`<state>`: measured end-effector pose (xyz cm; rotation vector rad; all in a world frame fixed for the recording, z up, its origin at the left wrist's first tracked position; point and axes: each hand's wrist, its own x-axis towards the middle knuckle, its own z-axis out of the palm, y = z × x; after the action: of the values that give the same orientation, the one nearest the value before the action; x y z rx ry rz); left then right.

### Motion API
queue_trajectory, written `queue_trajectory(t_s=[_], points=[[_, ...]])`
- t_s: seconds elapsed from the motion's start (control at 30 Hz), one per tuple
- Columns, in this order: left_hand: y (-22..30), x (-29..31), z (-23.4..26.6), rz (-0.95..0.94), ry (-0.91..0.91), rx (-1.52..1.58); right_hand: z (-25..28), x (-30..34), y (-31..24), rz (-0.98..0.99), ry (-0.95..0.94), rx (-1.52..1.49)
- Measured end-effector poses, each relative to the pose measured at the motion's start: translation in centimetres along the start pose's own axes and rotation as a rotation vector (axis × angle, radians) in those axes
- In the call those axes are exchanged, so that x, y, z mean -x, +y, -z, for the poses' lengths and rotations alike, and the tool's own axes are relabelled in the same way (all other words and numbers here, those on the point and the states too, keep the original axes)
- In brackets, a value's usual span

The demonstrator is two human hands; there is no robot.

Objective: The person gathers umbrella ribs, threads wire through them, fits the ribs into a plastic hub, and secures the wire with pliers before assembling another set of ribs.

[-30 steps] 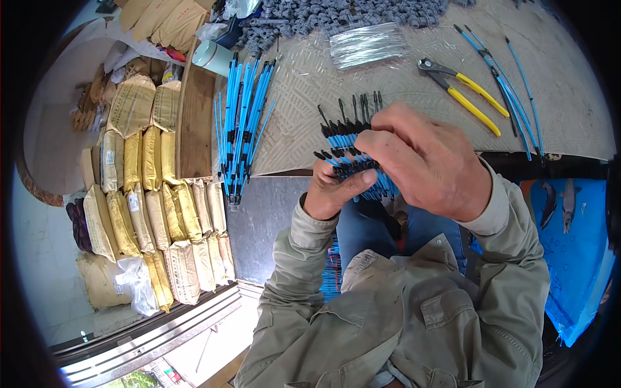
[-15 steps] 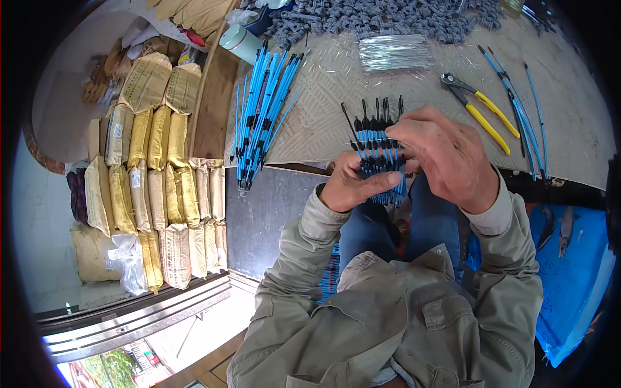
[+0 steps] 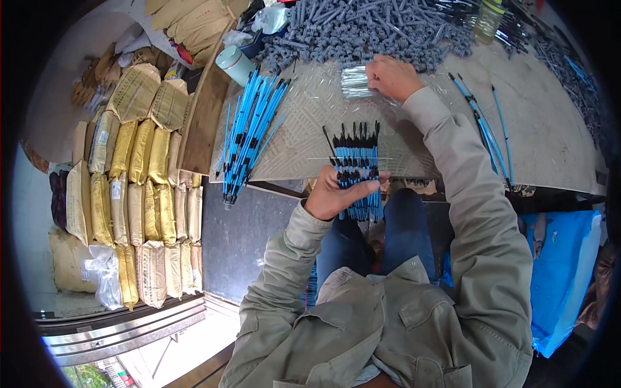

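Note:
My left hand [image 3: 331,194] is closed around a bundle of blue rods with black ends [image 3: 357,152], held upright at the table's front edge, thumb across its front. One thin silvery wire [image 3: 385,158] lies crosswise through the bundle and sticks out on both sides. Farther off, my right hand [image 3: 393,77] reaches to the stack of thin silvery wires [image 3: 354,81]. Its bent fingers are pressed together on the stack's right end; how many wires they grip is hidden.
More blue rods [image 3: 255,123] lie in a heap at left beside a pale green cup [image 3: 235,63]. A few rods [image 3: 482,126] lie at right. Grey plastic parts [image 3: 375,29] cover the table's back, near a yellow-lidded bottle [image 3: 488,22]. Packed bags [image 3: 139,155] stand at far left.
My right hand has left the bundle and moved forward to the wire stack. The bundle stays in my left hand. My right arm now covers the yellow-handled pliers.

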<state>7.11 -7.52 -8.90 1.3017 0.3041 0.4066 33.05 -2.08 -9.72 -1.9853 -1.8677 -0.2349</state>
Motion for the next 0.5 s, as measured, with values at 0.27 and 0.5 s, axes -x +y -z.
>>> queue_trajectory(t_s=[0.27,0.5], points=[[-0.2,-0.1,0.3,-0.005,-0.003,0.023,0.3,0.1,1.5,0.012,0.116,-0.099],[-0.5,-0.1,0.6,-0.026,0.003,0.054,6.7,7.2,-5.0,-0.045,0.248,-1.018]])
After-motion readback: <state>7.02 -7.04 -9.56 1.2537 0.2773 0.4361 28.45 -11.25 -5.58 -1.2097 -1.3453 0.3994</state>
